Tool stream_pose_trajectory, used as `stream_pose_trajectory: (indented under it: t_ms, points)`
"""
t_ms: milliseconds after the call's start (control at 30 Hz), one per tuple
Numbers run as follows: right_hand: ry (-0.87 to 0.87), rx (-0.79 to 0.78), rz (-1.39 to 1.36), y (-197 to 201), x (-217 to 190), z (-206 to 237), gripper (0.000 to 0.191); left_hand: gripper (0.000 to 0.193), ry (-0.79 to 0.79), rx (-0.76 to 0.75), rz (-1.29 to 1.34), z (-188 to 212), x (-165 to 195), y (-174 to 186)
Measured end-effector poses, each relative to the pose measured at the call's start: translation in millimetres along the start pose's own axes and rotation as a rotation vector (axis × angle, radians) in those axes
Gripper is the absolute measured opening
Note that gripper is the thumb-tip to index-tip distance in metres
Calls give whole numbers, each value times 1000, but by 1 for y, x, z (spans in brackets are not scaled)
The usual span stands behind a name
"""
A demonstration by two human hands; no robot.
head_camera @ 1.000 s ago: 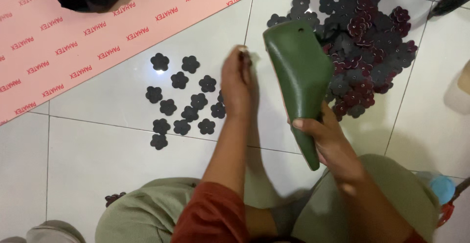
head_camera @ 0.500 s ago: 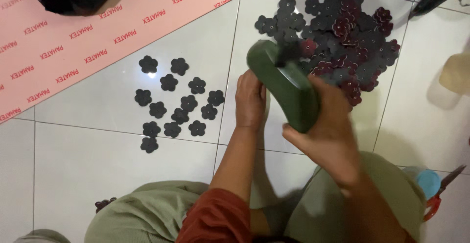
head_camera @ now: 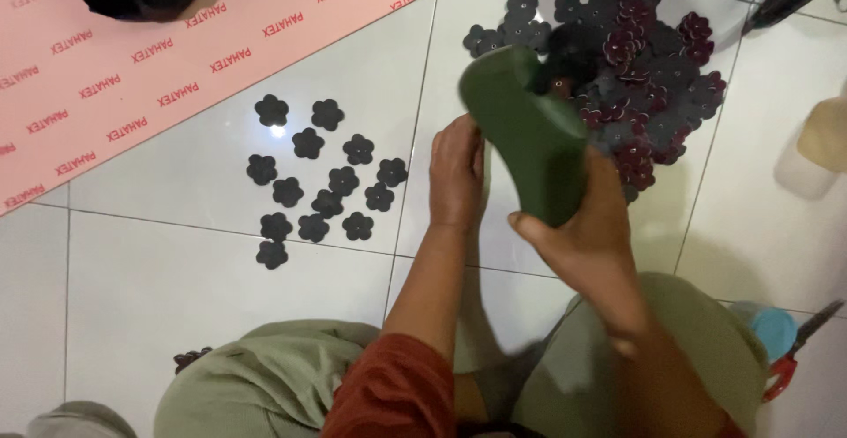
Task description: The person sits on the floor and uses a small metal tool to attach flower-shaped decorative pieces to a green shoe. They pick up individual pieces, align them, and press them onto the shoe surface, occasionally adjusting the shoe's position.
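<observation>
Gripping the green sole-shaped piece (head_camera: 529,134) firmly in our right hand (head_camera: 587,244), just right of our left hand (head_camera: 456,173) resting loosely curled and empty on the floor (head_camera: 176,288), we keep it steady above the flower cutouts (head_camera: 322,178).

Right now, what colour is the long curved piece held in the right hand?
Dark green, plain with no pattern: the long curved piece in the right hand, seen in the head view.
</observation>
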State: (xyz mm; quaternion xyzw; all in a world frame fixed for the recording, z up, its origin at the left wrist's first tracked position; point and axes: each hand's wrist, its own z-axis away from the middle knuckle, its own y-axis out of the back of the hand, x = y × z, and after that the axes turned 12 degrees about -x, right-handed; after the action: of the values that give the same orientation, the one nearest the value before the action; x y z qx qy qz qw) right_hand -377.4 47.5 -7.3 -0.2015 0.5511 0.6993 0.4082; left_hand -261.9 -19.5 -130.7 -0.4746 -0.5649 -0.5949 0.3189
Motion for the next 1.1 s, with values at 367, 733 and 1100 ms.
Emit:
stream_pose_trajectory:
  t_ms: [367, 733, 1100]
  points:
    - [10, -51, -312, 1, 43, -25, 61, 18, 188, 160, 425, 10, 9, 24]
    - [-63, -102, -395, -15, 42, -25, 62, 23, 221, 451, 419, 58, -27, 61]
    - [-123, -138, -369, -18, 51, -26, 71, 23, 258, 472, 407, 55, -31, 60]
